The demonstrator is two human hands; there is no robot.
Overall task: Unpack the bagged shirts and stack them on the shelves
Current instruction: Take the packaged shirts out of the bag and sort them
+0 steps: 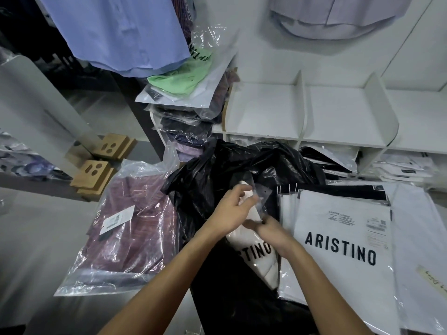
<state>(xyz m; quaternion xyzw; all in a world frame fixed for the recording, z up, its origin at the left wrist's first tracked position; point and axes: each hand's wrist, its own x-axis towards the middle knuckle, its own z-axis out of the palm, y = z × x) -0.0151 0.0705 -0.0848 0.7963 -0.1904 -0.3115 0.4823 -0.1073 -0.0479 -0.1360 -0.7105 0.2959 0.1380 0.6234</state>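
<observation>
The white bag (251,247) both hands are on only shows "STINO", since the left forearm (183,262) covers the start of the word. The right hand (273,232) fingers are tucked behind that bag, so its grip is hard to read. Whatever's inside the black bin bag (217,175) is hidden. The handwritten tape label (435,280) runs off the right edge (probably unreadable anyway). The small print on the ARISTINO packet (343,238) is too tiny.

White wall (251,44), grey floor (36,238) (glossy), wooden blocks (93,174).
</observation>
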